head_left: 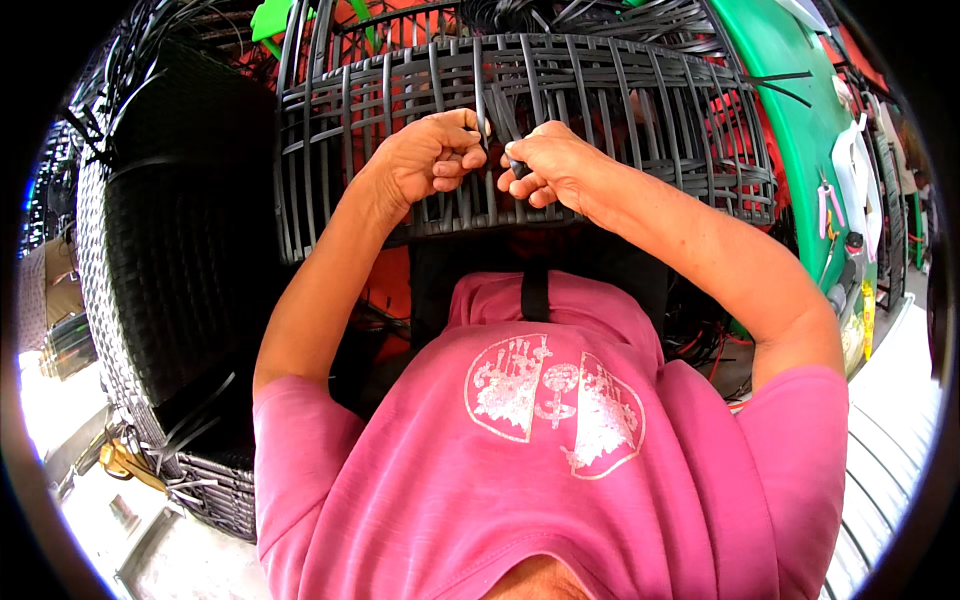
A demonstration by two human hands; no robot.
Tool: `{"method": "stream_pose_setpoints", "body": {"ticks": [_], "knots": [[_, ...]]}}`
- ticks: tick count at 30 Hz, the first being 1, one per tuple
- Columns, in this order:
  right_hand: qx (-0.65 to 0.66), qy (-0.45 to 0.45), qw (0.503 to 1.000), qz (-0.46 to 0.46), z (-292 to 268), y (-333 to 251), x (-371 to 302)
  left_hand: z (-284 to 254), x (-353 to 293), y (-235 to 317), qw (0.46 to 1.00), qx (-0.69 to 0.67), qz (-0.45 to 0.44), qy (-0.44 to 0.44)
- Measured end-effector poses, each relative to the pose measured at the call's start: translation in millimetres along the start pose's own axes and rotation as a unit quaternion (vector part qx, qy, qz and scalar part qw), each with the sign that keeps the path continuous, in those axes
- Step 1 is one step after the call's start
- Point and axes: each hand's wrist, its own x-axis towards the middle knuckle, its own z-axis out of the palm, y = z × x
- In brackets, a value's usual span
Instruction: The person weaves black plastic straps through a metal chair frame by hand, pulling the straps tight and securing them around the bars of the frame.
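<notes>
In front of me lies a curved black openwork piece [400,90], its flat strips crossing in a loose lattice. Both my hands are raised to its middle, close together but apart. The thumb and fingers of my left hand [432,160] are closed on a flat black strip [481,85] that runs up across the lattice. To the right of it, my right hand [555,165] pinches another black strip [505,115], whose dark end shows below the thumb. Where the two strips pass between the fingers is partly hidden.
A large dark woven piece [180,250] stands at my left. On the right is a green surface [775,110] with pink-handled cutters [829,208] and a yellow tape [868,320]. Loose black strips [640,15] lie at the top. A yellow tool [130,465] lies lower left.
</notes>
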Motion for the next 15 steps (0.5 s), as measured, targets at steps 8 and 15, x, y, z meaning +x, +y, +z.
{"method": "stream_pose_setpoints", "body": {"ticks": [8,15], "knots": [[-0.214,-0.029,0.976,-0.027,11,-8,13,-7,-4,0,0.995,-0.038,-0.010,-0.095],[-0.230,-0.050,0.960,-0.153,4,8,5,12,-5,23,0.847,0.531,-0.023,0.013]]}}
